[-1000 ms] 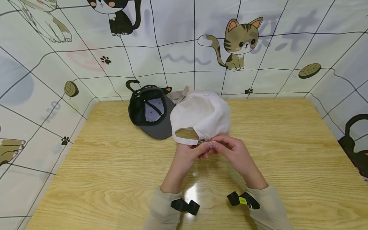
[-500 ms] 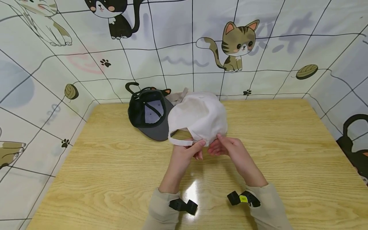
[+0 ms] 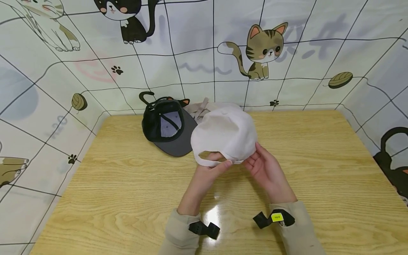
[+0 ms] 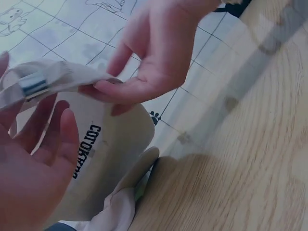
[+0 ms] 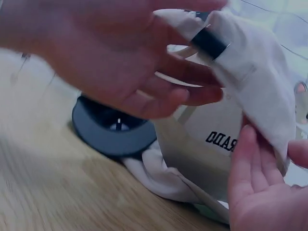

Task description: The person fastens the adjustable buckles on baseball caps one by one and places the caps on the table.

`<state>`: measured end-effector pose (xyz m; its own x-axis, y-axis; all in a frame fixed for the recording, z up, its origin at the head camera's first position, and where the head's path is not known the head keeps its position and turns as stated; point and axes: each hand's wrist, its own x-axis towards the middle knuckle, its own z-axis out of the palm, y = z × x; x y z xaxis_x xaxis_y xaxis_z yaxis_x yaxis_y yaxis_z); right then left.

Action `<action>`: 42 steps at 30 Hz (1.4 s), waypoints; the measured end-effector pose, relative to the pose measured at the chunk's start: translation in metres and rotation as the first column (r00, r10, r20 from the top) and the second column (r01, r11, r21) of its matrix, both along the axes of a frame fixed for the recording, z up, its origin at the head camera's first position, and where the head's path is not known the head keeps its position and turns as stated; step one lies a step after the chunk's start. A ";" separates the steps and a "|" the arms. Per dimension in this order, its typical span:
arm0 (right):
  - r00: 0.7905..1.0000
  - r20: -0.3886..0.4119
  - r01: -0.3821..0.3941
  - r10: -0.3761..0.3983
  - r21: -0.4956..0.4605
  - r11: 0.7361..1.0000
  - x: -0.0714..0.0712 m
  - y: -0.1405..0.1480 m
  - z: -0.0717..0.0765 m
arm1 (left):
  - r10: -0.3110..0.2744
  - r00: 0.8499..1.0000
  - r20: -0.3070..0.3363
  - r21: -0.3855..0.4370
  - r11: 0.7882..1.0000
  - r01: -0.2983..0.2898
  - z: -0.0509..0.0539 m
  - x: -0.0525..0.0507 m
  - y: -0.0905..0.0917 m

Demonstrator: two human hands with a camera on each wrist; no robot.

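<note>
Both hands hold a white baseball cap (image 3: 224, 129), its back opening turned toward me. The left hand (image 3: 208, 173) pinches the back strap (image 3: 205, 163), thumb on top and fingers reaching under it through the opening. At the cap's right rim, the right hand (image 3: 269, 170) grips the edge between thumb and fingers. A metal buckle (image 4: 33, 85) on the strap shows beside the left hand in the left wrist view. Dark lettering (image 4: 87, 149) appears on the pale surface below the hands. Part of the left fingers is hidden by the cap in the head view.
Left of the white cap, a dark cap (image 3: 180, 147) lies with its inside showing. Behind them is a beige fabric item with a strap (image 3: 200, 108), partly hidden. A cat-patterned sheet (image 3: 197, 63) rises behind the wooden table (image 3: 318, 159).
The right hand has left the strap and gone to the cap's right rim, its palm now turned more upward. The cap has tilted and shifted slightly right; the left hand keeps the strap.
</note>
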<state>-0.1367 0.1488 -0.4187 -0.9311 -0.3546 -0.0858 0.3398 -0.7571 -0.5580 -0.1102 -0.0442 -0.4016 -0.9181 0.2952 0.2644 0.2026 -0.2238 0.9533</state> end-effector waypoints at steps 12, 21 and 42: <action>0.987 0.159 0.061 -0.026 -0.219 0.974 -0.001 0.001 -0.007 | -0.230 0.972 -0.055 0.570 0.791 0.220 -0.009 -0.010 -0.005; 0.988 0.149 0.073 -0.042 -0.210 0.975 0.000 0.004 -0.006 | -0.219 0.975 -0.048 0.529 0.822 0.210 -0.009 -0.008 -0.005; 0.992 0.073 0.110 -0.101 -0.139 0.984 0.000 0.011 -0.002 | -0.165 0.985 -0.039 0.450 0.877 0.165 -0.007 -0.006 -0.007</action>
<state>-0.1372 0.1599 -0.4211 -0.9579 -0.2676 -0.1036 0.2860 -0.8608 -0.4210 -0.1157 -0.0512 -0.4086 -0.8666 0.2915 0.4050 0.1247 -0.6593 0.7415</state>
